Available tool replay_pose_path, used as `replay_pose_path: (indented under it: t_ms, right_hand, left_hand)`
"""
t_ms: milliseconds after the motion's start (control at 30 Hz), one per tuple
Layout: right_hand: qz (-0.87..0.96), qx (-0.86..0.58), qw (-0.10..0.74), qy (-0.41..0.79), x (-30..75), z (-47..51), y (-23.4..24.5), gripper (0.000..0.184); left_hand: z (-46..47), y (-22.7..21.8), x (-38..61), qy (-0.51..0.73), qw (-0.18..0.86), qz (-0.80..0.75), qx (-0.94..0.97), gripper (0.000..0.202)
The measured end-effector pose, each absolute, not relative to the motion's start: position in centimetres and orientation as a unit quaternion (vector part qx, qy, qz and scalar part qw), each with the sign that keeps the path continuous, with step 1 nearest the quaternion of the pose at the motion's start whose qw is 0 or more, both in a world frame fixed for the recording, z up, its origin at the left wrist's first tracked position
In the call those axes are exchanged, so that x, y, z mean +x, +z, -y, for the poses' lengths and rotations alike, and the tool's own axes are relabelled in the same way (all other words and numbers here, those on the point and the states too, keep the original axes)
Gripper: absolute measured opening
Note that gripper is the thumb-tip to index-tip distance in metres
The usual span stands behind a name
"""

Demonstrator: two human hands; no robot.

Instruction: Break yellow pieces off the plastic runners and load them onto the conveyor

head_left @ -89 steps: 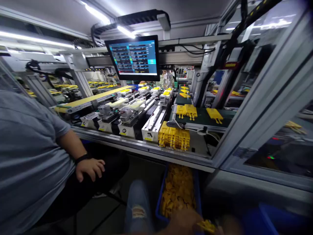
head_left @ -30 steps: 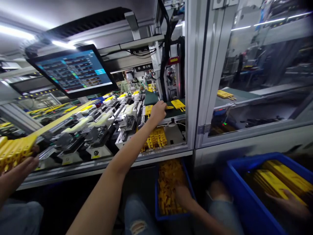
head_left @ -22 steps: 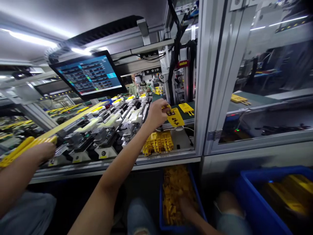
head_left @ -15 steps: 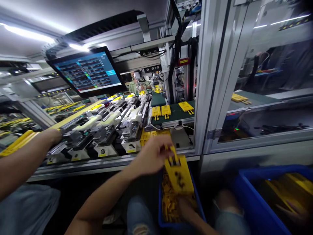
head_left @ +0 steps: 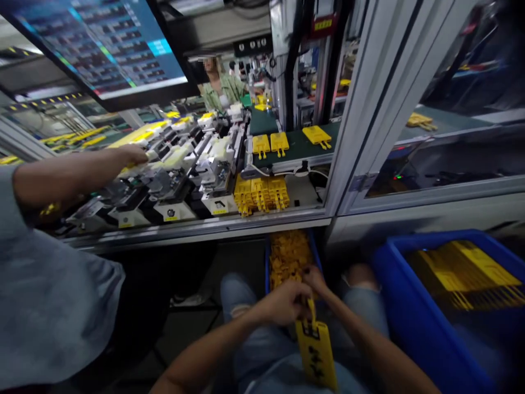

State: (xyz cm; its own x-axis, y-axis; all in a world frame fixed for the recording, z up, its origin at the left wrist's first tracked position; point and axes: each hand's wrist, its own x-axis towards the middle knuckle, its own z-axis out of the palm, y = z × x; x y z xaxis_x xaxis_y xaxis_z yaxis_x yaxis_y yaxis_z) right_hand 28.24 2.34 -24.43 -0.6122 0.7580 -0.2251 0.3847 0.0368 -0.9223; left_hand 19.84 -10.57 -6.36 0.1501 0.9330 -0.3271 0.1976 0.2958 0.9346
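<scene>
My left hand [head_left: 290, 304] is closed around the narrow strap end of a flat yellow plastic tag [head_left: 316, 353]. The tag hangs down over my lap, and dark cut-outs or marks show on its face. Just right of it, my right hand [head_left: 315, 280] is at the near edge of a narrow blue bin [head_left: 267, 268]. Small yellow plastic pieces [head_left: 289, 251] fill that bin in a loose heap. The right fingers are bent together, and whatever is between them is too small to make out.
A large blue crate [head_left: 394, 273] with stacked yellow tags [head_left: 463, 268] stands at my right. More yellow tags [head_left: 262, 194] are stacked on the bench; several lie on a green conveyor [head_left: 293, 152]. At left, a co-worker's arm [head_left: 82, 172] reaches over metal fixtures [head_left: 172, 189]. Another person [head_left: 221, 90] stands behind.
My view has tipped down. The left hand has brought the yellow tag from above the bin toward my lap. My right hand stays by the small pieces. The co-worker's arm has reached farther right over the fixtures.
</scene>
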Motion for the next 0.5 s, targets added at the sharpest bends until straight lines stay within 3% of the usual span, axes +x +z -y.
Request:
replay_pose_path:
  t_ms: [133,300,400,500]
  right_hand:
    - [0.613,-0.454,0.194,0.617,30.0,-4.0,-25.3,0.031]
    - [0.514,-0.426,0.228,0.709,34.3,-5.1,-22.5,0.046]
    - [0.444,-0.365,0.255,0.778,37.1,-5.3,-20.1,0.043]
    - [0.456,-0.368,0.257,0.769,39.1,-4.7,-18.0,0.032]
  left_hand:
    - [8.2,-12.8,19.4,0.32,0.689,-0.55,0.345,0.01]
    - [6.4,-19.0,19.8,0.317,0.722,-0.546,0.283,0.015]
    - [6.1,-20.7,20.4,0.316,0.732,-0.541,0.267,0.019]
    - [5.8,-21.2,20.7,0.322,0.741,-0.53,0.257,0.019]
